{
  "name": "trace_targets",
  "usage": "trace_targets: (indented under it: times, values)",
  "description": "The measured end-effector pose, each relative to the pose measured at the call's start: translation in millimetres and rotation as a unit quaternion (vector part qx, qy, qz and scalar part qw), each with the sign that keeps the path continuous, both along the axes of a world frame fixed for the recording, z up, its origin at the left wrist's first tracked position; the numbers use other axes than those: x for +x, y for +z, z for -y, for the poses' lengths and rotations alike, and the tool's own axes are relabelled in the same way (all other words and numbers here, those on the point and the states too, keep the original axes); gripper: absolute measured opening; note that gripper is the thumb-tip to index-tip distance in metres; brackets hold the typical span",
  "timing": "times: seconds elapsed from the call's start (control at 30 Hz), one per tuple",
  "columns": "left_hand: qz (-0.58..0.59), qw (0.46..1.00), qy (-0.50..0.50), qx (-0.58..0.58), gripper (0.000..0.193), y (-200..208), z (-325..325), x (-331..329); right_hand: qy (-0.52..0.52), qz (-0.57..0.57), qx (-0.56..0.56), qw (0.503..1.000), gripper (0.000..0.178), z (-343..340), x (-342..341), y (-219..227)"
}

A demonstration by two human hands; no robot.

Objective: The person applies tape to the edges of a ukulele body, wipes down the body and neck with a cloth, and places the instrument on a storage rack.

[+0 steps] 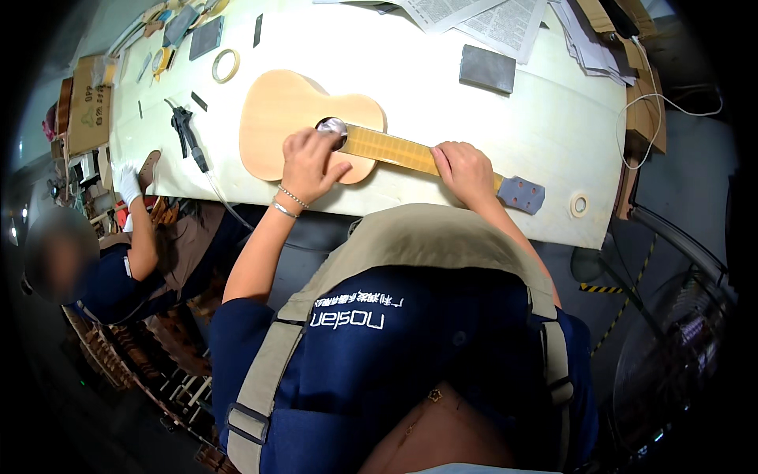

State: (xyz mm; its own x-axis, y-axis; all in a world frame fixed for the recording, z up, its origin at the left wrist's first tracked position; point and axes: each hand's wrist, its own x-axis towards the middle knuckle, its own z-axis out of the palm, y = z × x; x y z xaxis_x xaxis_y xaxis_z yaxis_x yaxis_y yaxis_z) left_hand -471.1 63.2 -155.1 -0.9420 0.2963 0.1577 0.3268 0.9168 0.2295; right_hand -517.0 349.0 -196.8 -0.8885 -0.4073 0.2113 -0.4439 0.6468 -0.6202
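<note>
Bare tabletop [442,110] beyond the ukulele [292,118] (grey block [487,69] farther back).

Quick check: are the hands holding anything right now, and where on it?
Both hands are on the unfinished ukulele. The right hand grips its neck near the headstock; the left hand presses at the sound hole, fingertips on something I cannot make out.

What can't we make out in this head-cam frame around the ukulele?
- Head view: the sound hole of the ukulele is partly covered by the left hand; what the fingertips touch is hidden.
- Neck under the right hand is hidden.
- Grey headstock: detail too small.
- Newspapers cut off by the top edge.
</note>
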Motion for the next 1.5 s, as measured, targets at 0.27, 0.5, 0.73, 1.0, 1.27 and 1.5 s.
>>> trace_targets:
  times: [0.27, 0.5, 0.73, 1.0, 1.27, 1.5]
  values:
    - [0.011, 0.982, 0.131, 0.137, 0.026, -2, -3, -5, 0.003, 0.016, 0.029, 0.999, 0.02, 1, 1, 3]
    - [-0.014, 1.0, -0.01, -0.017, 0.026, 11, 1, -18, 0.001, -0.003, 0.02, 1.0, 0.022, 1, 1, -1]
    - [0.057, 0.988, -0.131, -0.055, 0.026, 20, 13, -58, 0.001, -0.001, 0.023, 1.0, 0.022, 1, 0, 1]
    - [0.085, 0.992, -0.09, 0.034, 0.014, 29, 4, -40, -0.006, -0.009, 0.002, 1.0, 0.022, 0, 1, 0]
    - [0.227, 0.97, -0.087, -0.018, 0.029, 16, 1, -27, -0.002, -0.008, 0.014, 1.0, 0.022, 1, 2, 0]
    - [0.223, 0.941, 0.144, 0.211, 0.021, 12, 8, -28, 0.001, 0.015, 0.017, 1.0, 0.02, -2, 2, -2]
